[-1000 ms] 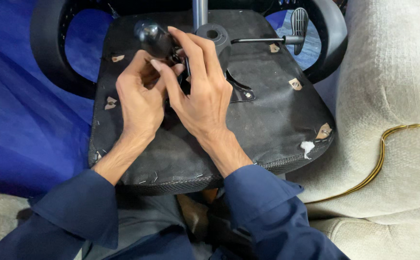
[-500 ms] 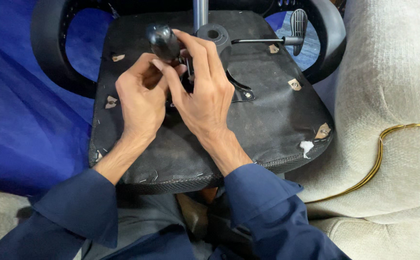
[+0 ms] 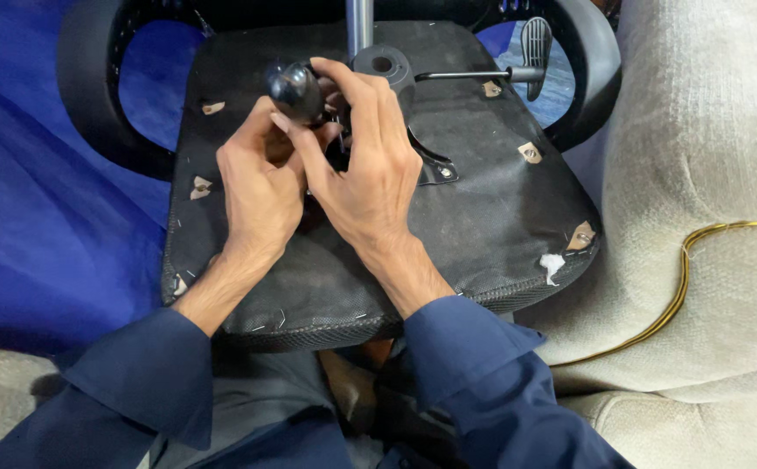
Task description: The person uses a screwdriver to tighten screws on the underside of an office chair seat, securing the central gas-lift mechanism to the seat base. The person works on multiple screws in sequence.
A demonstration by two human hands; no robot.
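Both hands together at centre of upturned chair seat [image 3: 482, 226], underside up, lying across lap. Left hand [image 3: 261, 187] and right hand [image 3: 370, 169] touching, fingers bunched around round black knob [image 3: 294, 89] beside mechanism plate [image 3: 422, 161]. Knob pinched between left thumb side and right fingertips; exact grip partly hidden. Chrome gas-lift post [image 3: 359, 24] rising just behind. Lever with paddle handle [image 3: 530, 65] off to the right, untouched. Torn fabric spots along seat edge. Blue sheet [image 3: 39, 217] left, beige cushion [image 3: 708, 174] right, with yellow cord [image 3: 682, 287] lying on it
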